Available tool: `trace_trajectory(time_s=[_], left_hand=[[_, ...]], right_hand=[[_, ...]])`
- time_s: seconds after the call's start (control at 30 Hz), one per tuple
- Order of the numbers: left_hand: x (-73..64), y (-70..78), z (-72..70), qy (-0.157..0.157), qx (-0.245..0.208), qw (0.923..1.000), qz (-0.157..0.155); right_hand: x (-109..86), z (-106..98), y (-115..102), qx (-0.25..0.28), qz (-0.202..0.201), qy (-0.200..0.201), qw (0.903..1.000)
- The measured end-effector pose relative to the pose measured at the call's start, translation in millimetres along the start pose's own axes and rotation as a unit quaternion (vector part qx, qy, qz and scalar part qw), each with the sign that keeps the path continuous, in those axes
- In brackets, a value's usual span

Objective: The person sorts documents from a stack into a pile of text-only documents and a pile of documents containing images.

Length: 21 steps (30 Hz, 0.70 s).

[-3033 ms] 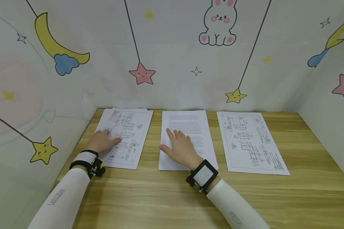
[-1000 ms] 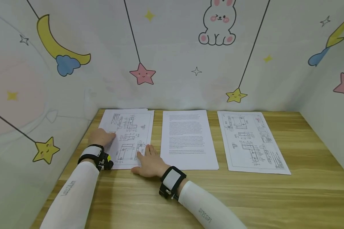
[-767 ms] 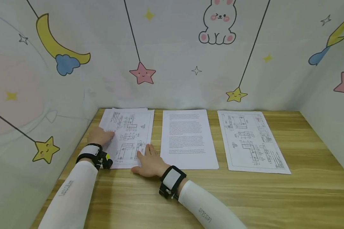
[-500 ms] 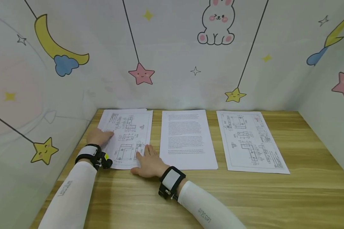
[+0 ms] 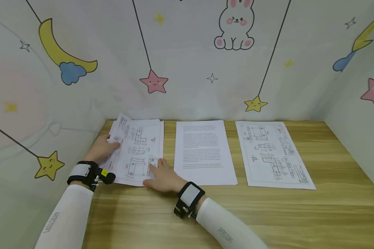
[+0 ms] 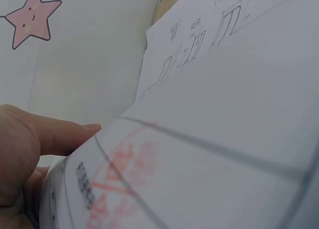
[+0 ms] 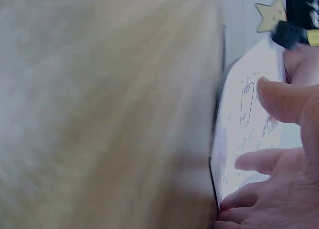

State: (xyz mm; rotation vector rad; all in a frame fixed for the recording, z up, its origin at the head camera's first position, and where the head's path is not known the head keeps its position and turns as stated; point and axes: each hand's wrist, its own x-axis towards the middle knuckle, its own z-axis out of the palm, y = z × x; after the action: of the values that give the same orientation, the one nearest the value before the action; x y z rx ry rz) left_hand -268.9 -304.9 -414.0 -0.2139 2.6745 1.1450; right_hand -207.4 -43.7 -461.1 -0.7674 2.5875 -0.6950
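In the head view a stack of drawing sheets (image 5: 140,152) with printed technical drawings lies at the left of the table. My left hand (image 5: 101,149) pinches the stack's left edge, thumb on top, and the paper there is raised and bowed. The left wrist view shows the thumb of the left hand (image 6: 30,144) on the curved paper (image 6: 219,114), beside a red stamp mark (image 6: 124,174). With fingers spread, my right hand (image 5: 165,178) rests on the lower right corner of the stack. Paper hides part of the left fingers.
A stack of text pages (image 5: 202,176) lies in the middle, just right of the right hand. Farther right is another drawing sheet (image 5: 274,155). A wall with cartoon prints (image 5: 190,97) bounds the wooden table (image 5: 205,221) at the back and sides.
The right hand has moved left from the text pages onto the left stack's corner. The left hand has taken hold of that stack's left edge and raised it, exposing a red stamp.
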Motion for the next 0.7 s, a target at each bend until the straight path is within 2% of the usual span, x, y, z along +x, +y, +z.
trace_trajectory(time_s=[0.1, 0.17, 0.27, 0.43, 0.6, 0.7], left_hand=[[-2.0, -0.4, -1.7, 0.001, -0.008, 0.9999, 0.009], [-5.4, 2.5, -2.3, 0.008, -0.019, 0.9996, 0.019], [-10.9, 8.1, -2.4, 0.021, -0.038, 0.9984, 0.036], [-18.6, 17.3, -2.1, 0.038, -0.064, 0.9956, 0.057], [-23.7, 27.0, -3.5, 0.043, -0.109, 0.9907, 0.068], [-27.2, 32.8, -1.7, 0.046, -0.134, 0.9868, 0.077]], right_hand=[[2.0, -4.0, 6.4, 0.083, 0.001, 0.007, 0.9965], [2.6, -7.2, 10.1, 0.142, 0.006, 0.018, 0.9896], [2.0, -12.9, 14.2, 0.217, 0.012, 0.044, 0.9751], [1.1, -24.6, 18.0, 0.307, 0.042, 0.094, 0.9461], [2.1, -39.9, 24.3, 0.412, 0.045, 0.124, 0.9015], [1.7, -50.6, 29.2, 0.478, 0.07, 0.127, 0.8665]])
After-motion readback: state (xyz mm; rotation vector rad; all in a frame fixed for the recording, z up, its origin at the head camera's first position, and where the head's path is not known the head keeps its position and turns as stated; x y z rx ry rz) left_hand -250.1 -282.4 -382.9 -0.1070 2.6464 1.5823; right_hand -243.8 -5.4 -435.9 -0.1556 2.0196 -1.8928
